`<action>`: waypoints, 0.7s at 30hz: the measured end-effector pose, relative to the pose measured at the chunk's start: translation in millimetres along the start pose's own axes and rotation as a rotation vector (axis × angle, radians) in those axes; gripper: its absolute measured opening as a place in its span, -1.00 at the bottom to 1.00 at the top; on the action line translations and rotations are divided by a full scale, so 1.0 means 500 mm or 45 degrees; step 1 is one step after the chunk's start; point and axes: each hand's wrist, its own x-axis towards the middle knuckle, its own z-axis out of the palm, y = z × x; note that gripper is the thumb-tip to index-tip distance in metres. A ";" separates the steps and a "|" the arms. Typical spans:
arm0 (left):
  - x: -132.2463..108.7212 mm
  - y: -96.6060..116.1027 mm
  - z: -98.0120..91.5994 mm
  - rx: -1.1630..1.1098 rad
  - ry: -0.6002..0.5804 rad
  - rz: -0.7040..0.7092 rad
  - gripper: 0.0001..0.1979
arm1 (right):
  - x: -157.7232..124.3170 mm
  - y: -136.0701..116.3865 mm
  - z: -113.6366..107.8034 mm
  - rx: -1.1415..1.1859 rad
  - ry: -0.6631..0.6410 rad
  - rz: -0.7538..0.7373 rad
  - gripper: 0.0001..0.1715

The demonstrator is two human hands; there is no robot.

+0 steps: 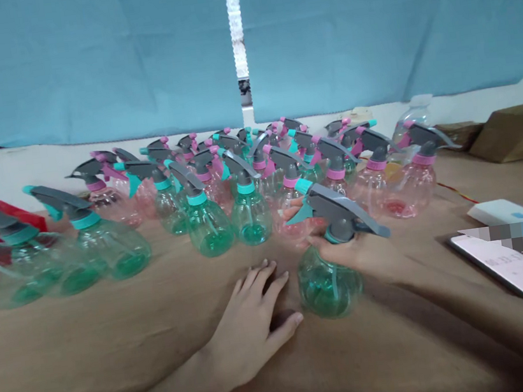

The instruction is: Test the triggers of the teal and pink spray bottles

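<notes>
My right hand (345,246) is wrapped round the neck of a green spray bottle (328,283), which has a grey head and a turquoise nozzle and trigger. The bottle stands nearly upright, to the right of my left hand (254,322). That left hand lies on the brown table with its fingers spread, holding nothing. Just beyond my hands stand two more green spray bottles, one at centre (251,216) and one beside it (209,225). A pink spray bottle (286,218) is partly hidden behind my right fingers.
Several pink and green spray bottles crowd the back of the table (131,342). More green ones (127,252) stand at left near red plastic (28,217). At right are a phone (516,265), a white box (499,213), a cardboard box (504,135) and a thin cable (456,191).
</notes>
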 end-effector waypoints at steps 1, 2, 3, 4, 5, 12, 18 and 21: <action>0.000 0.000 0.000 0.000 0.002 -0.002 -0.45 | -0.001 -0.001 -0.001 0.029 -0.012 0.045 -0.95; 0.000 0.000 0.000 -0.004 0.004 -0.004 -0.45 | -0.001 -0.003 -0.003 0.056 -0.028 0.070 -0.95; 0.000 0.000 -0.001 -0.010 0.004 -0.006 -0.45 | 0.000 -0.005 -0.005 0.087 -0.053 0.080 -0.95; -0.001 0.001 -0.001 -0.018 0.005 -0.007 -0.45 | 0.000 -0.009 -0.008 0.118 -0.081 0.080 -0.95; -0.001 0.001 -0.001 -0.025 0.003 -0.010 -0.45 | 0.001 -0.014 -0.011 0.148 -0.105 0.072 -0.94; 0.001 -0.001 0.001 -0.038 0.002 -0.003 -0.44 | 0.010 -0.048 -0.025 0.265 -0.144 0.010 -0.90; 0.000 -0.002 0.000 -0.044 0.014 0.000 -0.44 | 0.011 -0.067 -0.031 0.230 -0.122 0.001 -0.85; 0.000 -0.001 -0.002 -0.050 0.000 0.000 -0.44 | 0.009 -0.073 -0.034 0.131 -0.079 -0.002 -0.86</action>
